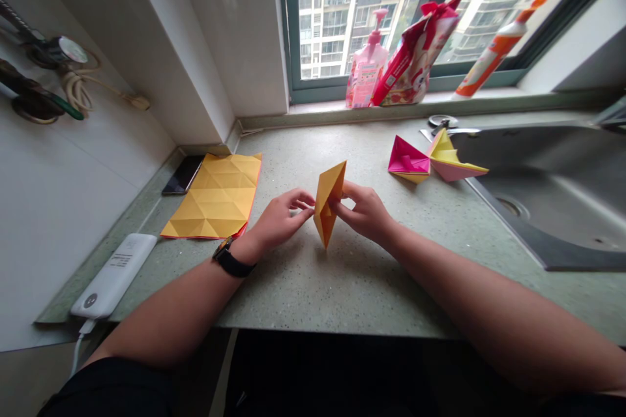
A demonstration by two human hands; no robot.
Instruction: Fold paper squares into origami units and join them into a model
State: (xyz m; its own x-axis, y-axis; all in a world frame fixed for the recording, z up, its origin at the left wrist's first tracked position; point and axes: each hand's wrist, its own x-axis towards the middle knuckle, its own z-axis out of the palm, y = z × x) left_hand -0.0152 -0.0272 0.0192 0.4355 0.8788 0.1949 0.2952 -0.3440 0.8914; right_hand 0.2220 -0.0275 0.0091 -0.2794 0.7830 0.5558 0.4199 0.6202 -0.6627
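A folded orange paper boat [328,199] is held on its side above the counter, its pointed ends up and down. My right hand [364,208] pinches it from the right, thumb and fingers closed on the paper at its open side. At the opposite side, the fingertips of my left hand [283,215] come together on the boat's edge. A creased orange sheet [215,199] with red edges lies flat to the left. Two finished folded boats, one magenta [408,159] and one yellow and pink [452,159], sit by the sink.
A white power bank [115,273] with a cable and a dark phone [182,174] lie on the left of the speckled counter [303,296]. The steel sink [548,202] is at right. A pink pump bottle [364,75], a red bag [420,55] and an orange-white bottle [496,55] stand on the sill.
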